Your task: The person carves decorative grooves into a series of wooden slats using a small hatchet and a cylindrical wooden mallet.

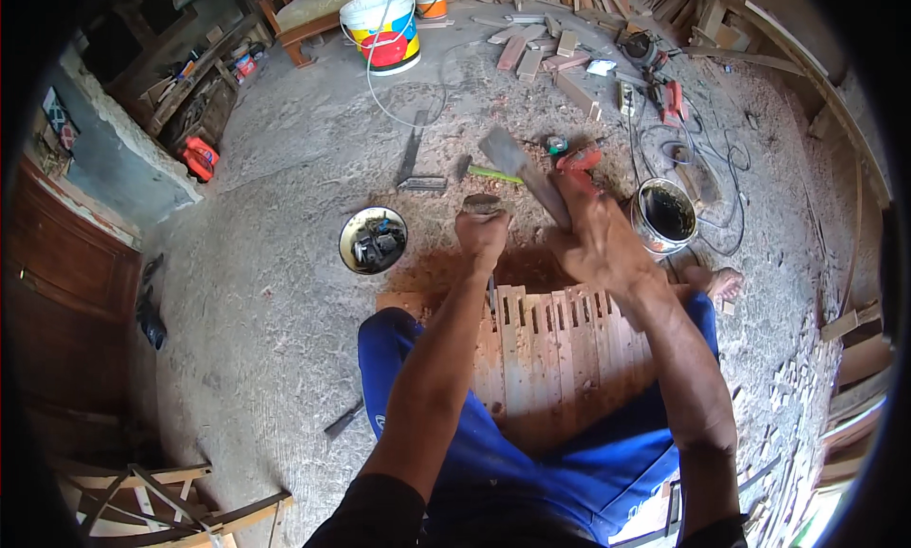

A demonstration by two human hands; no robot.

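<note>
My left hand (pixel 482 237) is closed around the handle of a chisel (pixel 482 204), which stands upright with its narrow blade down at the slotted ends of the wood. My right hand (pixel 598 240) grips a wooden mallet (pixel 517 164), its wide greyish end pointing up and left, raised near the chisel but apart from it. Several reddish wooden strips (pixel 560 358) lie side by side between my blue-trousered legs, with a row of narrow slots cut near their far ends. Wood chips are scattered over them.
Ahead lie a green-handled hammer (pixel 489 173), a carpenter's square (pixel 415 159) and a red tool (pixel 581 157). A small bucket (pixel 346 240) stands left, a tin (pixel 664 249) right. Cables (pixel 726 168) coil on the right. A large bucket (pixel 380 21) and wood offcuts (pixel 531 59) are farther away.
</note>
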